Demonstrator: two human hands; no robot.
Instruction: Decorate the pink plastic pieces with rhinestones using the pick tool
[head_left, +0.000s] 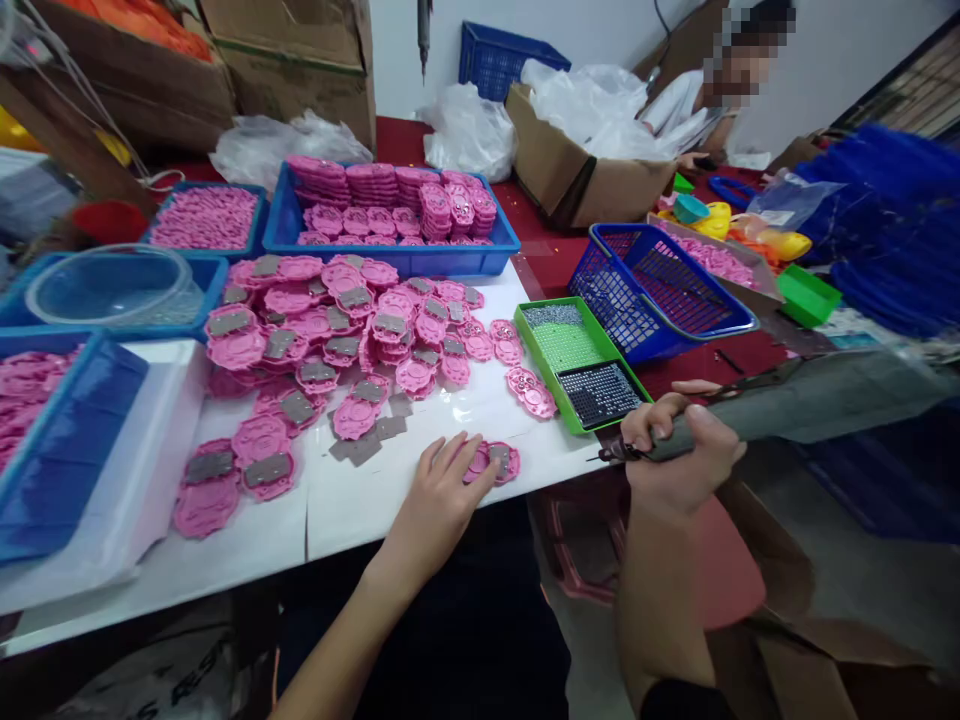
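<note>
My left hand (448, 490) lies spread over a pink plastic part (507, 461) at the white table's front edge. Its fingers are apart and partly cover that part, which carries a small grey plate. In the air to the right, my right hand (679, 450) is wrapped round an electric screwdriver (787, 405), its thin bit pointing left. Just beyond the bit is a green tray (551, 375) of small screws, silvery ones at the back and black ones in front. A heap of pink parts (300, 325) with grey plates stands left of centre, beside loose grey plates (367, 448).
Behind the heap, a blue tray (390, 262) holds stacked pink parts. Blue bins (97, 420) stand at left, a blue basket (637, 290) at right. A person (712, 100) sits beyond a cardboard box (592, 185). A screwdriver (424, 40) hangs above the back.
</note>
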